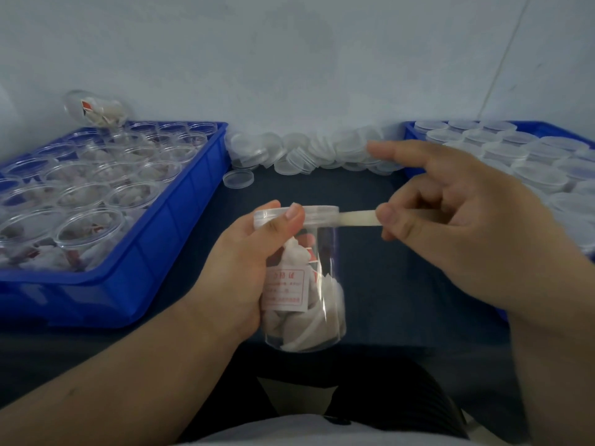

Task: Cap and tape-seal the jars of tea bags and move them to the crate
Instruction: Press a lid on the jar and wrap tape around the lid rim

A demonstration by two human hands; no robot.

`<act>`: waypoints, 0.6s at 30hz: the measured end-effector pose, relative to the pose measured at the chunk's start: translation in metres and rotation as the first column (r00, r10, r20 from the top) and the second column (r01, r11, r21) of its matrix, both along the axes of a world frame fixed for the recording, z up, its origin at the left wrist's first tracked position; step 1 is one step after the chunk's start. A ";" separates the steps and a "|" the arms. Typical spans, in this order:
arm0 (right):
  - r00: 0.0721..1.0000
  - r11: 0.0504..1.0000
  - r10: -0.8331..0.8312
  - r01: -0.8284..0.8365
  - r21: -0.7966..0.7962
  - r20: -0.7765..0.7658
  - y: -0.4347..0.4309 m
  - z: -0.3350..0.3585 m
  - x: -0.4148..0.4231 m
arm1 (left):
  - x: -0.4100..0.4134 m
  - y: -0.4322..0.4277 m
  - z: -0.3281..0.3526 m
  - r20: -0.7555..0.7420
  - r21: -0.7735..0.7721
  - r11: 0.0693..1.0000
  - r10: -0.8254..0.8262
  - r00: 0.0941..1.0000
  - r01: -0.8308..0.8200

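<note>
A clear jar (317, 304) of white tea bags, with a red-printed label, is held upright over the table's front edge. My left hand (238, 272) grips its side, the thumb pressed on the clear cap (318, 215). A strip of pale tape (357, 218) runs from the cap's right side to my right hand (463, 233), which pinches its free end between thumb and a curled finger; the index finger points left.
A blue crate (167, 239) on the left holds several uncapped jars of tea bags. A blue crate (415, 128) on the right holds several capped jars. Loose clear caps (302, 152) are piled along the wall, one cap (238, 179) lying apart on the dark table.
</note>
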State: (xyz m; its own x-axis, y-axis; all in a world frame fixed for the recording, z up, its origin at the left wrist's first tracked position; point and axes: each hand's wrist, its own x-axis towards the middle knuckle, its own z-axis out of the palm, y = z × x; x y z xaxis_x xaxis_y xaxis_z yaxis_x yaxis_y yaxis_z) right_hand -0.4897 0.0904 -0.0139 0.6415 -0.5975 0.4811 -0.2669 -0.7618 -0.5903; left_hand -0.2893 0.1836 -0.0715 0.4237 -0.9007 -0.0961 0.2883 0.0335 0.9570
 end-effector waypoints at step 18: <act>0.995 0.987 -0.089 0.081 -0.136 -0.055 0.000 -0.011 0.018 | 0.001 0.005 0.000 0.032 -0.218 0.966 -0.138 0.990 0.141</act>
